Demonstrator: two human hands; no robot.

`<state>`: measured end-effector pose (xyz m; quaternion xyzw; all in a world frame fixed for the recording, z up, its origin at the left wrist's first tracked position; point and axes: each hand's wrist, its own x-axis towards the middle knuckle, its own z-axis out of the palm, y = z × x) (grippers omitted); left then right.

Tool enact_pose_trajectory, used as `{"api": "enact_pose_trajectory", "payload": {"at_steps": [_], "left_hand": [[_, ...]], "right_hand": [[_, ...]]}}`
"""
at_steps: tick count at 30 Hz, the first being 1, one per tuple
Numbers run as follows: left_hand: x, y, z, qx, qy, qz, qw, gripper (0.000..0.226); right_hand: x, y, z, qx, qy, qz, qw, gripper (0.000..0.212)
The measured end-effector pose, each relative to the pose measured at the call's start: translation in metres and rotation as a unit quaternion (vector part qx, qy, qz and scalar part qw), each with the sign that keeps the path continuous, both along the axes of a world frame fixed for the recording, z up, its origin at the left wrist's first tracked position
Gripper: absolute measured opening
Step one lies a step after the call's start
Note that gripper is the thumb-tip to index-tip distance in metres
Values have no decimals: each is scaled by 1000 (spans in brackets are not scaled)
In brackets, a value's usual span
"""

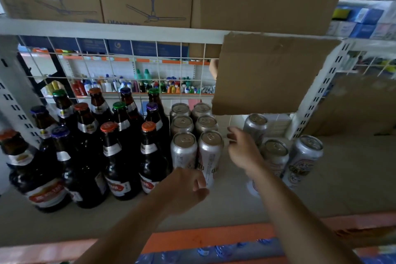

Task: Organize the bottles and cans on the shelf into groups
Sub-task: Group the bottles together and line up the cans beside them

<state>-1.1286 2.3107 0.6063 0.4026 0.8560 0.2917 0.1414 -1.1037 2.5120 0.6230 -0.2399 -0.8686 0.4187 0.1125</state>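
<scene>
Several dark glass bottles (pixel 120 156) with coloured caps stand grouped on the left of the shelf (pixel 321 182). To their right, several silver cans (pixel 194 133) form a two-wide block. Three more silver cans (pixel 305 156) stand apart on the right. My left hand (pixel 186 188) hovers in front of the nearest can (pixel 211 152) of the block, fingers curled, holding nothing. My right hand (pixel 242 146) is raised between the block and the right-hand cans, fingers loosely spread and empty. It partly hides one can behind it.
A wire grid (pixel 120 66) backs the shelf. A cardboard flap (pixel 265 75) hangs down from the boxes above, over the back right. White slotted uprights (pixel 317 100) stand at both sides. An orange strip (pixel 203 238) runs along the shelf's front edge.
</scene>
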Motion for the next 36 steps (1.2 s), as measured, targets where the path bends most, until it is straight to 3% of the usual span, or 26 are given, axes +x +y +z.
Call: {"api": "enact_pose_trajectory", "payload": {"at_steps": [5,9,15,22,36], "left_hand": [[3,3,-5,-11,-2,-13,1000,15],[2,-2,-6,-2,-9,2,1000,13],[-4,-7,-3,-5,-8,10,1000,18],[-6,-10,6,-10,-7,21,1000,17],[-7,4,19,18,7,7,1000,11]], "right_hand": [[-8,15,47,155,68,-38,985,37],[-24,49,58,300,-29,-99,948,52],[-35,76,50,191,-152,-75,967,85],[-31,68,40,231,-107,-48,966,43],[-53,53,57,200,-29,-3,979,63]]}}
